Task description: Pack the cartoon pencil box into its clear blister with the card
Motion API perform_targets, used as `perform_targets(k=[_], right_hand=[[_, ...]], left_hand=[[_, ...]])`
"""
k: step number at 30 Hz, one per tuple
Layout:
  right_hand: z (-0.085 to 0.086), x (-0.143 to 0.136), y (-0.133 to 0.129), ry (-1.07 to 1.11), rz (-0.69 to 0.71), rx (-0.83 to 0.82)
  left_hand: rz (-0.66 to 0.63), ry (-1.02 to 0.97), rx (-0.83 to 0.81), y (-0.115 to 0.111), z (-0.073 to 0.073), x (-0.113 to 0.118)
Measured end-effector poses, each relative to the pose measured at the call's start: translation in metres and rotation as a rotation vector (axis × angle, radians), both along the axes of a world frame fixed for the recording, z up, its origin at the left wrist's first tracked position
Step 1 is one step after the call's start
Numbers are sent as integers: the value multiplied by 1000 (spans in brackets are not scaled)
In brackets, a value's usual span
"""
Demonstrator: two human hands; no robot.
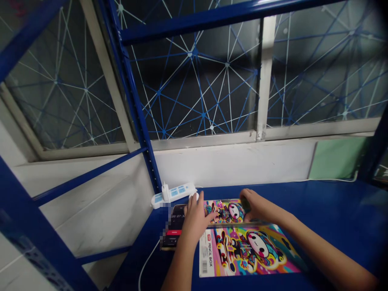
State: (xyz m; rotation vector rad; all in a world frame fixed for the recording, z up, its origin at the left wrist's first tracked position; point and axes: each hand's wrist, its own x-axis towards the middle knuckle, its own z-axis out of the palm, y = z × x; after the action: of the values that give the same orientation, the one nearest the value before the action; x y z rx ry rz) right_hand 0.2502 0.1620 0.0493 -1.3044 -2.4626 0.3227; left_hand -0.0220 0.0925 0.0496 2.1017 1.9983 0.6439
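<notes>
A colourful pencil box (228, 211) with a cartoon character on its lid lies on the blue desktop. My left hand (195, 218) rests at its left end, fingers stretched out and the thumb on the printed surface. At the opposite end, my right hand (257, 206) curls its fingers and thumb around the box's edge, partly hiding it. Just in front lies a flat card sleeve (248, 252) with matching artwork, printed "PENCIL BOX", under my right forearm. A phone (173, 226) with a running timer on its screen is beside my left hand, which partly covers it.
A white power strip (177, 193) with a plug in it stands behind the phone. A white cable (144, 264) runs down the left side of the desk (342, 218). Blue metal shelf posts (145, 149) frame the desk, and a green panel (338, 158) leans on the back wall.
</notes>
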Motion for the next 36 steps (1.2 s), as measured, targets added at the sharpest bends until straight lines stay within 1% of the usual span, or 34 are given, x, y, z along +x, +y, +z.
perform_targets(k=[3,6,9,11,12,13,14,16,18,19,21,22,24,29,31,36], right_hand=[[2,1,-6,71,54,65],[14,6,-19,108,100,134],[24,24,-43,156,120,198],[19,41,-64,208,126,230],[12,51,-76,228,126,240],[2,59,-88,240,120,249],[-10,67,-100,240,112,254],[-36,75,-124,228,101,264],[-60,77,-143,210,105,276],[-69,75,-149,203,110,277],[-83,70,-156,199,115,268],[-87,68,-157,200,113,260],[-92,65,-154,199,100,250],[-96,66,-147,201,26,204],[-92,66,-149,200,29,143],[-74,71,-161,219,28,-48]], left_hand=[[-4,15,69,2,1,-7],[1,23,171,-3,12,-4],[-19,24,287,-21,26,6],[-54,21,333,-40,28,13],[-68,19,347,-51,23,16],[-86,16,349,-62,16,17],[-92,0,391,-73,5,18],[-132,-35,401,-92,-22,17],[-113,-99,343,-106,-50,14],[-105,-139,302,-110,-62,12],[-103,-192,231,-114,-78,10],[-106,-204,206,-114,-82,10],[-110,-206,169,-113,-84,11],[-102,-203,79,-110,-76,13],[-98,-228,53,-109,-75,13],[-115,-313,-13,-107,-75,8]])
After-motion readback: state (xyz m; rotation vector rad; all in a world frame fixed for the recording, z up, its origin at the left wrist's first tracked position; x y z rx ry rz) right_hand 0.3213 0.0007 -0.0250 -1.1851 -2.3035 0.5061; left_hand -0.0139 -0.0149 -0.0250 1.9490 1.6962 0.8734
